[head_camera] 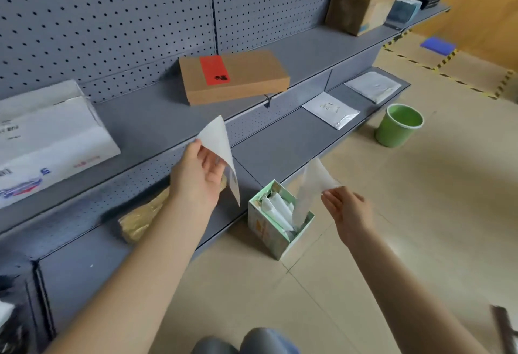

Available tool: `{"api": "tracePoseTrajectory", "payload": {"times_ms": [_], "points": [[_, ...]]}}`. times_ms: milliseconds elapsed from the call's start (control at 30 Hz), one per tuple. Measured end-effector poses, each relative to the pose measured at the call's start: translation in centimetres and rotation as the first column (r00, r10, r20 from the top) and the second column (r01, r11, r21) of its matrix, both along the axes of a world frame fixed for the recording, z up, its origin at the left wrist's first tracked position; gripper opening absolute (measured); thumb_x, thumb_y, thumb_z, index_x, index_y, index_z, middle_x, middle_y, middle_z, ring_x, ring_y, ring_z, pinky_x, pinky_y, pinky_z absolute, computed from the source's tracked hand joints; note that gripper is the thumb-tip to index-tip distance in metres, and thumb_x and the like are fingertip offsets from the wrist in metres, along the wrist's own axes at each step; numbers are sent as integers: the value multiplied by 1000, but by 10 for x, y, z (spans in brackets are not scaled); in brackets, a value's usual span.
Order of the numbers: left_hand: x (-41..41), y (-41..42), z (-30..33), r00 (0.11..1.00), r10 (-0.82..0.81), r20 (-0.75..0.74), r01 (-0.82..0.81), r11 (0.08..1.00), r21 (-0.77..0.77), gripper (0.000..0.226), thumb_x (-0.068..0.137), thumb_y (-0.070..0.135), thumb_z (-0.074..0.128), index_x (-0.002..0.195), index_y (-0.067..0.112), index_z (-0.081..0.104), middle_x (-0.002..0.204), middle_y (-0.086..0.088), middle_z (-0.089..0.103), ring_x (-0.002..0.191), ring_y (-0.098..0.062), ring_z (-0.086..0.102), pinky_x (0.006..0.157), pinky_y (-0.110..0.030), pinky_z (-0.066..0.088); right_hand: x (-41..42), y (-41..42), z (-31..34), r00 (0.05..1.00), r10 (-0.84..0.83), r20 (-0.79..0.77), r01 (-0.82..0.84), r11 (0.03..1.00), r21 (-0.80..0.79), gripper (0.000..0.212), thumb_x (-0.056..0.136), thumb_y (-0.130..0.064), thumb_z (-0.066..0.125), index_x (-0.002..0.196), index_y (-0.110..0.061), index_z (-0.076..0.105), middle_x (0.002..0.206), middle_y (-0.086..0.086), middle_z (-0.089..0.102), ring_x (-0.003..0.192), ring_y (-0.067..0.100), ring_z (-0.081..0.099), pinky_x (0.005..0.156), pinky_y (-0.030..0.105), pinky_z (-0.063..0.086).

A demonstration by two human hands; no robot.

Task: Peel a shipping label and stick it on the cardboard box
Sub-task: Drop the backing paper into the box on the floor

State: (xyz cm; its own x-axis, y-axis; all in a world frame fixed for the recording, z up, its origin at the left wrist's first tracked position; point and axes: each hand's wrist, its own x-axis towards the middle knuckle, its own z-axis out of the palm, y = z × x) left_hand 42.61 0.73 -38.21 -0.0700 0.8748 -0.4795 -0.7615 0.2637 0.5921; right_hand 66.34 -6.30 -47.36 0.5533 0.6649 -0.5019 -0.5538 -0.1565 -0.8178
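My left hand (pixel 199 174) pinches a white shipping label (pixel 221 146) by its edge and holds it up in front of the grey shelf. On the shelf above and behind it lies a flat cardboard box (pixel 241 81) with a red sticker on top. My right hand (pixel 347 208) grips a translucent backing sheet (pixel 311 185), blurred, right over a small green open box (pixel 277 219) stuffed with crumpled white paper on the floor.
A grey pegboard shelf unit (pixel 157 118) runs across the left. It carries a white mailer bag (pixel 47 140), a taller brown box (pixel 361 6), silver pouches (pixel 330 109) and a yellowish parcel (pixel 143 216). A green bucket (pixel 398 125) stands on the tiled floor.
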Motion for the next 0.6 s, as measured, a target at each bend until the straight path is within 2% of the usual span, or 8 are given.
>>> {"api": "tracePoseTrajectory", "payload": {"times_ms": [133,200,267,333,400,500,600], "points": [[14,19,-61,999,-45,25,45,999,12,13,93,15,49,93,9,60,93,-3,67,83,-11,66,59,-22,58,17,24,-82,993,-1,122,10,997,-70,9,84,-3,51,85,4,58,81,16,65,73,21,66,61,18,57],[19,28,-90,997,-71,16,71,997,12,14,93,15,50,99,8,60,94,-2,68,83,-11,67,59,-22,58,24,38,-122,974,23,224,2,994,-113,11,83,-2,50,84,3,59,84,18,64,79,25,63,67,23,56],[23,36,-115,997,-80,13,79,997,21,15,93,14,50,101,8,60,93,-3,68,82,-11,67,57,-22,57,27,51,-155,916,104,386,-29,980,-196,11,81,-4,50,77,-1,60,83,17,66,79,26,63,71,28,52],[26,44,-137,997,-80,19,79,996,29,13,93,14,50,99,8,61,93,-3,68,82,-11,66,55,-21,56,29,63,-182,799,221,560,-48,951,-307,13,79,-8,52,77,-3,64,80,15,68,73,26,60,61,28,46],[27,51,-161,996,-84,20,83,996,40,13,93,14,50,96,9,62,94,-3,68,85,-11,66,56,-21,57,31,78,-209,659,343,670,-64,912,-405,17,79,-11,50,80,-1,65,71,16,63,63,24,51,50,26,35],[26,61,-199,997,-74,12,73,996,56,13,93,15,50,95,11,62,95,-2,68,86,-11,65,58,-21,58,27,103,-251,493,463,736,-105,872,-478,18,81,-11,43,76,3,53,60,15,49,58,25,42,48,28,28],[19,64,-237,996,-87,-6,87,993,78,13,93,16,50,98,12,61,98,-1,67,88,-9,64,66,-22,57,20,120,-291,336,581,742,-144,810,-569,9,80,-5,39,75,-5,46,65,9,52,59,29,45,49,29,31]]}}
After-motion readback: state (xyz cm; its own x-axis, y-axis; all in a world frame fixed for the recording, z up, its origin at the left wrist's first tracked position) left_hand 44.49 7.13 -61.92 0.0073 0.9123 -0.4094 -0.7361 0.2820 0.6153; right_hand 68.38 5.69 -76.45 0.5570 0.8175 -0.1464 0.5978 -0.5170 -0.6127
